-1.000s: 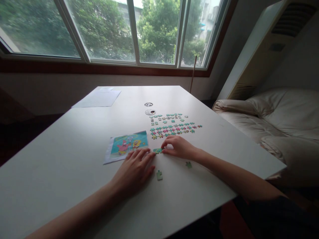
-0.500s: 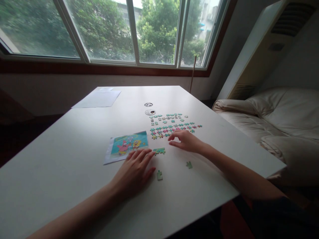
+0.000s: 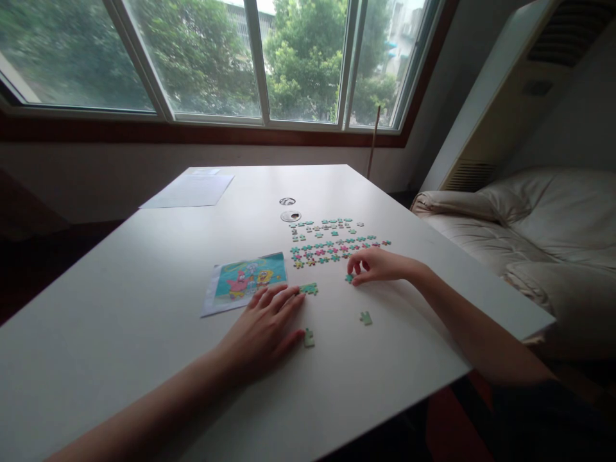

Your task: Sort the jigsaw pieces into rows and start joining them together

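Small teal knobbed jigsaw piece (image 3: pixel 349 278) held in right hand (image 3: pixel 378 264); joined green-teal jigsaw strip (image 3: pixel 310 289) flat at fingertips of left hand (image 3: pixel 262 326).

And away beyond the fingers (image 3: pixel 291 306), a wide brown-framed window (image 3: pixel 255 64), bright with daylight, dim wall (image 3: pixel 120 167) below! Right of them, cream sofa (image 3: pixel 553 237), tall vented unit (image 3: pixel 505 102); beneath, white table (image 3: pixel 158 289).

Picture sheet (image 3: pixel 240 282) partly hidden behind left hand (image 3: pixel 262 317), sofa (image 3: pixel 563 221) cut off at right edge

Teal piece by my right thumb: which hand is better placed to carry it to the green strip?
Probably your right hand: it's at the teal piece, while your left hand rests by the green strip.
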`<state>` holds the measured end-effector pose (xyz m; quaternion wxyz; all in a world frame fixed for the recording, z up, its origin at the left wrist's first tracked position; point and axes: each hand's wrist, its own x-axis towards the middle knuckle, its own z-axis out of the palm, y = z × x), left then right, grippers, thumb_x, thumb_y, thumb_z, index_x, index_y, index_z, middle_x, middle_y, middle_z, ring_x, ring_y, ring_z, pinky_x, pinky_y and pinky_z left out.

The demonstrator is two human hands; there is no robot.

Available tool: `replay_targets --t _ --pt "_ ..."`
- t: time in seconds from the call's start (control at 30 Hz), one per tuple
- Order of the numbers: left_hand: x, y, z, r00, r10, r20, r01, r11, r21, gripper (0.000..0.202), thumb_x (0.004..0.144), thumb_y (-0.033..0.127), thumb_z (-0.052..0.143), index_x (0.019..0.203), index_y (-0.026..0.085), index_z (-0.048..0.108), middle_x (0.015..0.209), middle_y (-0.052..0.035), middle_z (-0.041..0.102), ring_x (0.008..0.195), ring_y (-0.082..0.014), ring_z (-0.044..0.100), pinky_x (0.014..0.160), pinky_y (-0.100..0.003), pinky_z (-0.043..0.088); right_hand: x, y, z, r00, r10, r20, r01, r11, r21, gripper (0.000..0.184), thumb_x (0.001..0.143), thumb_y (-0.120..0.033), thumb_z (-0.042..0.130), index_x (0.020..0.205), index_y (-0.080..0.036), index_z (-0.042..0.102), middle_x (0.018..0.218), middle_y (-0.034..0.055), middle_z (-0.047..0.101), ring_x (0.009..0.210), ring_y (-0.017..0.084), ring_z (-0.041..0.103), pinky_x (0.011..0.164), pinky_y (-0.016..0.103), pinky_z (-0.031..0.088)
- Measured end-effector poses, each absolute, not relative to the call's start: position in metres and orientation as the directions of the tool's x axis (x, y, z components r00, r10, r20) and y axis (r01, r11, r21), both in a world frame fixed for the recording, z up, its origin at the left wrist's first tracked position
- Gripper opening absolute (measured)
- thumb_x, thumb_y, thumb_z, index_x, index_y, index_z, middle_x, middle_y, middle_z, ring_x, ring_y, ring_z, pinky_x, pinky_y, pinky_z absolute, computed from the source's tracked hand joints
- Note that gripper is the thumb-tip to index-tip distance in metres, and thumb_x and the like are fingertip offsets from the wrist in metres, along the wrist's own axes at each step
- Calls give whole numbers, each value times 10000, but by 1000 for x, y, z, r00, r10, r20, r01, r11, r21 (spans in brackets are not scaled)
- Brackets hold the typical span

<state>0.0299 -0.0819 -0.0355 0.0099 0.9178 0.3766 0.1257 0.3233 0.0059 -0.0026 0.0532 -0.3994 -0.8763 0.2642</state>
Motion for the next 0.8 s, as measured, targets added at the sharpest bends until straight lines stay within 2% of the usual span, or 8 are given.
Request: replay_targets --t 0.17,0.43,0.8 --pt "30 -82 -35 677 703 219 701 -706 102 493 859 429 401 1289 189 374 1299 -103 434 1204 -288 320 981 -476 273 323 7 -6 -661 741 -121 679 521 -518 242 697 -361 625 855 -177 621 714 -3 592 654 108 529 577 203 377" --pt "31 -83 -31 672 712 204 706 -699 113 419 863 417 394 1212 190 446 1248 -97 478 1192 -289 330 982 -470 266 324 7 -5 -656 743 -129 680 508 -529 246 699 -360 623 858 -174 610 702 -5 578 646 104 528 566 199 380" --pt "31 -82 -33 671 714 200 708 -697 116 445 858 433 397 1230 192 437 1256 -100 470 1187 -294 331 978 -479 272 322 6 -5 -655 740 -151 676 484 -556 260 684 -373 629 846 -170 603 688 -4 561 640 106 526 565 198 384"
